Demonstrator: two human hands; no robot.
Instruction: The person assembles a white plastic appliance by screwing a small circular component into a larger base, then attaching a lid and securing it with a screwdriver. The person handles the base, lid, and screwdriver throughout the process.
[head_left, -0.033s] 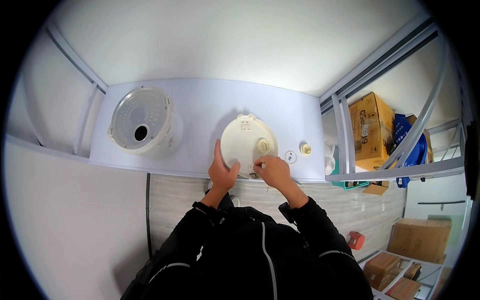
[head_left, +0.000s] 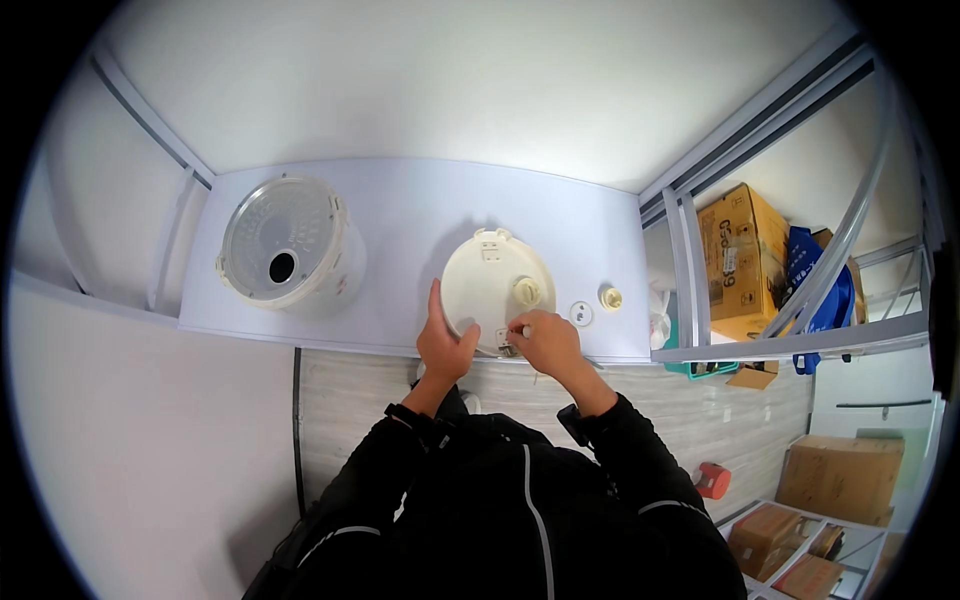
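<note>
A round cream plastic lid [head_left: 470, 285] lies near the front edge of the white table. My left hand [head_left: 445, 345] grips its left side, with the thumb on top and the fingers along the rim. On the lid's near edge, the fingers of my right hand [head_left: 545, 343] are pinched together over a small fitting with a metal piece [head_left: 508, 350]. What they hold, if anything, is too small to tell. A round cream knob [head_left: 526, 291] sits on the lid's right part. A similar fitting [head_left: 491, 246] shows at the far edge.
On the table's left stands a translucent bucket [head_left: 340, 270] under a clear lid with a dark round hole [head_left: 282, 267]. Right of the cream lid lie a white disc [head_left: 581, 314] and a cream cap [head_left: 611, 298]. Beyond a metal frame [head_left: 690, 270] are cardboard boxes [head_left: 738, 255] and a blue bag [head_left: 835, 305].
</note>
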